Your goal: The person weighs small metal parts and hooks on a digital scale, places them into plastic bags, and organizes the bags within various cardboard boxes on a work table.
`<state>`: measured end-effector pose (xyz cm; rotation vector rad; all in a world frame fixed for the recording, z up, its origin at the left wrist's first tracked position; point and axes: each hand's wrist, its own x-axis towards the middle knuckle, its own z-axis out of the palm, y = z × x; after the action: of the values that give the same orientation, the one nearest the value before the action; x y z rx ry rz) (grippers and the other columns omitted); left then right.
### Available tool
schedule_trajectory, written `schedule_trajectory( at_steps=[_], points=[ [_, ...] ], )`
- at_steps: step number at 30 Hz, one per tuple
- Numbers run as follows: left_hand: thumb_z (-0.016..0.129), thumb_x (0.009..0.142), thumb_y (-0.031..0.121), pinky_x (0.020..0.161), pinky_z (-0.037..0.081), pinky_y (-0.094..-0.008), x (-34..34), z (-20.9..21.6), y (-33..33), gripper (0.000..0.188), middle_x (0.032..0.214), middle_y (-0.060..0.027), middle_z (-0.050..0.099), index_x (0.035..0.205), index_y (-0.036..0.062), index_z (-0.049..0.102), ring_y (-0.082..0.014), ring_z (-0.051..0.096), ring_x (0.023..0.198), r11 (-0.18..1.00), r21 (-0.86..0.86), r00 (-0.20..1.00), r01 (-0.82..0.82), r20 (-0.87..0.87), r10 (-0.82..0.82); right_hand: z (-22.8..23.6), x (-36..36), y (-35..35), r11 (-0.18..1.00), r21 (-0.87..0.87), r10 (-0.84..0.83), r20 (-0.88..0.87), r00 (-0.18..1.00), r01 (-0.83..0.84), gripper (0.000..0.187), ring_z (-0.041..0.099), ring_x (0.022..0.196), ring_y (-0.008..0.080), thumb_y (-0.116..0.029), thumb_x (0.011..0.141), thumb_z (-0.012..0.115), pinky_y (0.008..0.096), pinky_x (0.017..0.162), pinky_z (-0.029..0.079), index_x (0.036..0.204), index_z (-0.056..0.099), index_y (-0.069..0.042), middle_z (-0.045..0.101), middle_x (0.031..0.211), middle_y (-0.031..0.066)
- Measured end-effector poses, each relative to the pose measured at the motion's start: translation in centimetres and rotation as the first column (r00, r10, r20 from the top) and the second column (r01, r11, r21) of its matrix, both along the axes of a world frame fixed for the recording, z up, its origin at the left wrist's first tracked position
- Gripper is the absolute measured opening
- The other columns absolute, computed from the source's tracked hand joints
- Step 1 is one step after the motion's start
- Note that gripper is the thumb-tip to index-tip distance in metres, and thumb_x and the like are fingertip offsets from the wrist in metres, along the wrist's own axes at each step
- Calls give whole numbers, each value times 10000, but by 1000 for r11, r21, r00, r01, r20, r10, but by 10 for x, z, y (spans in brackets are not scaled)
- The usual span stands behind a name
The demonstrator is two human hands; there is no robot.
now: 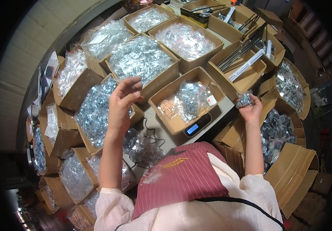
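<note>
My right hand (251,111) is raised beside the corner of the work table, its fingers closed round a small clear bag of metal parts (244,99). My left hand (122,103) hovers over the boxes at left of centre, fingers loosely curved and apart, with nothing visible in it. Between the two hands stands an open cardboard box (169,126) on a scale with a lit blue display (193,129). Inside that box lie wooden dowels (167,108), clear bags of metal hardware (191,101) and a small white item with a red dot (211,100).
Open boxes of bagged metal parts crowd round the table, including a large box (141,59) just beyond my left hand. A box with dark rods and a white strip (246,65) stands far right. A dark cable (150,133) and loose bags (144,148) lie near me.
</note>
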<state>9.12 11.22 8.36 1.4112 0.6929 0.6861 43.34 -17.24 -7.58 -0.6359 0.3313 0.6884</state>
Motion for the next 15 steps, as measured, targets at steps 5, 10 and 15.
schedule_trajectory(
  at_steps=[5,10,15],
  points=[
    [627,804,73,897,485,-299,7,-8,-1,445,1113,-70,624,1246,20,616,-154,588,1054,998,-48,999,50,8,-50,1,0,0,1000,-8,3,7,1000,-3,203,607,869,304,-105,848,591,453,776,517,1015,609,10,646,983,159],
    [602,842,-16,914,490,-299,37,-29,-17,391,1157,-67,624,1225,62,621,-157,581,1075,965,138,973,223,-90,-212,4,-1,3,1000,-18,6,-6,1000,-6,197,607,873,308,-108,850,592,453,782,519,1008,602,10,641,987,159],
    [698,761,64,1026,455,-442,79,-76,-38,550,1262,-198,535,1297,125,595,-371,476,1200,500,715,832,489,-554,-20,3,-1,4,1000,-4,12,-16,1000,-12,197,606,872,308,-111,854,592,454,786,520,1007,598,14,636,1000,159]
  ],
)
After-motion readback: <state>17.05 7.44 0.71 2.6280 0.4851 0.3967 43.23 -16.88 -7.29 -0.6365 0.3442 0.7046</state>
